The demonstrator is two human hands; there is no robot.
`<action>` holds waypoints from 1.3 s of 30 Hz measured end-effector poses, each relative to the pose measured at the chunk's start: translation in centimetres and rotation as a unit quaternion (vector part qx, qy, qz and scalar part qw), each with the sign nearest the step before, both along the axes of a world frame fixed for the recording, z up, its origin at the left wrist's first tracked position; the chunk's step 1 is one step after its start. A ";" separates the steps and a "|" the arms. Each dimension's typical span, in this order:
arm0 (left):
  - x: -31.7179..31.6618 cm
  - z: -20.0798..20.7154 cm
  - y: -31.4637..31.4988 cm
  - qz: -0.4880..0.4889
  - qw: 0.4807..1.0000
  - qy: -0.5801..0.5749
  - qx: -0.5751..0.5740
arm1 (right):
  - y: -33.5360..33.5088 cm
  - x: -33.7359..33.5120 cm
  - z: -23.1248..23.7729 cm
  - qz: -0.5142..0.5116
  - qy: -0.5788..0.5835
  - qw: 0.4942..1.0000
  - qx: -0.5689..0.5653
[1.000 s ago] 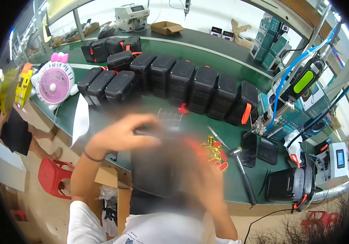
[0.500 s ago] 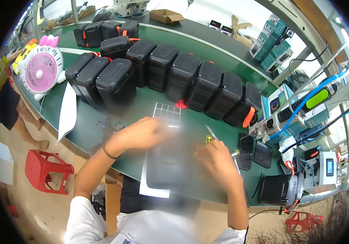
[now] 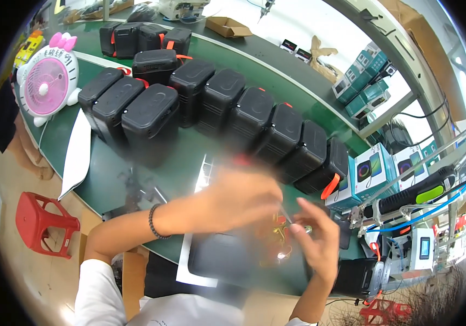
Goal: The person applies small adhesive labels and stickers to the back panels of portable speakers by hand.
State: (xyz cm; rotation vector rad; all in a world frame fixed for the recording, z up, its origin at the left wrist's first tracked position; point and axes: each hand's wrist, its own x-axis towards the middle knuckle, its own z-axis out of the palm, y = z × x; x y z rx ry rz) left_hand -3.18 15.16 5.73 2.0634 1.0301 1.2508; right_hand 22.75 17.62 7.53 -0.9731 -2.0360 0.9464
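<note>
A thin grey metal tool [image 3: 285, 213] spans the gap between my hands. My left hand [image 3: 235, 198], blurred, reaches across the bench with its fingers closed at the tool's upper end. My right hand [image 3: 320, 233] is to the right, thumb and fingers apart, the thumb tip close to the tool's lower end. Below my left forearm lies a dark, flat, rounded case [image 3: 222, 256], partly blurred, on a white sheet [image 3: 185, 266]. Some small shiny yellow and red item [image 3: 280, 239] shows between the hands, too smeared to name. Part of a white-gridded sheet [image 3: 205, 167] sticks out behind my left hand.
Black box-shaped cases [image 3: 197, 73] with red straps curve across the green bench. A pink-and-white fan [image 3: 47, 89] stands left. Teal-and-white boxes [image 3: 371, 171], a power screwdriver [image 3: 417, 194] and a black case [image 3: 358, 277] are right. A red stool [image 3: 45, 224] is on the floor.
My left hand has moved right and forward across the case, toward my right hand. The thin metal tool, before lying on the bench, is now up between the hands. The view has shifted slightly.
</note>
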 end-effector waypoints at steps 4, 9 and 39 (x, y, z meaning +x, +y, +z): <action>0.4 -1.3 -1.0 -0.001 0.997 -0.074 -0.017 | -0.1 -1.8 -3.5 0.125 0.222 0.957 -0.136; 0.9 -2.9 -1.5 -0.018 0.992 -0.110 -0.062 | -1.1 -2.4 -6.4 0.097 0.264 0.947 -0.155; 1.2 -3.5 -2.2 0.017 0.998 -0.037 -0.044 | -1.8 -3.5 -7.5 0.017 0.190 0.980 0.065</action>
